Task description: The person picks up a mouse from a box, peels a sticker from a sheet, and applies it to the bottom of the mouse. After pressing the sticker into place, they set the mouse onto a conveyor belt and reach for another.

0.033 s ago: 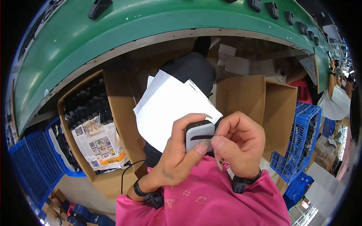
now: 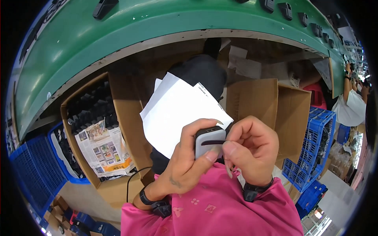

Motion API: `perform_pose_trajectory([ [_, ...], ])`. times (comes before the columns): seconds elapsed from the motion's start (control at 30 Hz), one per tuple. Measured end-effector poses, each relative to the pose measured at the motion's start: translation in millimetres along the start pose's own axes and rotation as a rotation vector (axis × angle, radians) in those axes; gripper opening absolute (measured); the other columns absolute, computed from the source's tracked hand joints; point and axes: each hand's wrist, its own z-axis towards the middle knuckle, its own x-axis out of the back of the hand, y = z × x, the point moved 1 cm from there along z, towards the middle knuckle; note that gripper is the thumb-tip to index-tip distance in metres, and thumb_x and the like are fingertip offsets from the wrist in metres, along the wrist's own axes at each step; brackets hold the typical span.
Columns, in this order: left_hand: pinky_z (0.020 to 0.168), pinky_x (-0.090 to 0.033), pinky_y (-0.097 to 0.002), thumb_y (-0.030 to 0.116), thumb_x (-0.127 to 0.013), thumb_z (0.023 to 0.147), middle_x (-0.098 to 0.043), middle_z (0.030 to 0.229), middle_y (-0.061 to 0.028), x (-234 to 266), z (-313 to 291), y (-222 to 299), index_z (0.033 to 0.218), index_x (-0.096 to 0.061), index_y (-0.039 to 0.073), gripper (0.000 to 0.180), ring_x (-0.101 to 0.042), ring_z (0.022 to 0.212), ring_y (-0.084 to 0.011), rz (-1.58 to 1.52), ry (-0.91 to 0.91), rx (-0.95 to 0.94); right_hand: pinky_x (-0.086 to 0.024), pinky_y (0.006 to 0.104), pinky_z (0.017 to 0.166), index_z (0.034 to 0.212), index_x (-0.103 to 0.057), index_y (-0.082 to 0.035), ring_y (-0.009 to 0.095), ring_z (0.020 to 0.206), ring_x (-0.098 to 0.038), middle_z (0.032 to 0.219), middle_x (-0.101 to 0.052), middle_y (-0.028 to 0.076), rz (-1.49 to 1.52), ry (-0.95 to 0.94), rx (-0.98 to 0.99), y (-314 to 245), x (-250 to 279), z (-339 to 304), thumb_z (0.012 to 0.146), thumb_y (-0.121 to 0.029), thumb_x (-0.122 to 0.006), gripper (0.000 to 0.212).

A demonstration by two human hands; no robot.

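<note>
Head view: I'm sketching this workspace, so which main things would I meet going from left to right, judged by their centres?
Far-left blue crate → newspaper → left hand → grey device → right hand → right-side blue crate → person in white.

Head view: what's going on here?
A person's left hand grips a small grey-and-black device, while the right hand pinches the end of a thin dark strip running across its grey face. Whether the strip is going on or coming off can't be told. White sheets lie just beyond the hands. On the left, a cardboard box holds black parts partly covered by newspaper; more black devices sit on the green bench.
</note>
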Motion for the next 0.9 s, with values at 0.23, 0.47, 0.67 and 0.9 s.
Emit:
perform_pose_trajectory([
  [0.23,0.086,-0.045,-0.0328,0.009,-0.050,0.089,-0.056,0.110,-0.0172,-0.2,-1.4,6.4,0.131,-0.030,0.001,0.047,-0.057,0.098,-0.0228,-0.132,-0.006,0.173,-0.042,0.0182,0.053,0.086,-0.052,0.006,0.004,0.062,-0.055,0.074,-0.058,0.004,0.089,-0.086,-0.037,3.9,11.0,2.6,0.082,0.008,-0.058,0.007],
  [0.47,0.086,-0.045,-0.0336,0.011,-0.051,0.090,-0.056,0.109,-0.0182,1.9,0.3,4.9,0.130,-0.031,0.001,0.047,-0.058,0.097,-0.0240,-0.072,-0.004,0.190,-0.042,0.0176,0.053,0.087,-0.052,0.006,0.004,0.062,-0.055,0.075,-0.058,0.005,0.097,-0.073,-0.066,5.1,9.9,5.5,0.082,0.007,-0.058,0.007],
  [0.67,0.085,-0.045,-0.0337,0.011,-0.051,0.090,-0.056,0.107,-0.0187,1.0,0.8,6.2,0.130,-0.031,0.001,0.047,-0.059,0.095,-0.0237,-0.078,0.003,0.221,-0.042,0.0175,0.053,0.087,-0.052,0.006,0.004,0.062,-0.055,0.075,-0.058,0.005,0.095,-0.076,-0.075,6.1,10.7,6.8,0.082,0.007,-0.059,0.008],
  [0.9,0.084,-0.045,-0.0335,0.011,-0.050,0.090,-0.056,0.107,-0.0188,1.0,1.5,3.2,0.130,-0.031,0.000,0.046,-0.059,0.094,-0.0234,-0.064,0.010,0.202,-0.042,0.0179,0.054,0.087,-0.052,0.006,0.005,0.062,-0.055,0.075,-0.058,0.004,0.081,-0.085,-0.062,7.9,12.3,7.3,0.083,0.006,-0.059,0.008],
])
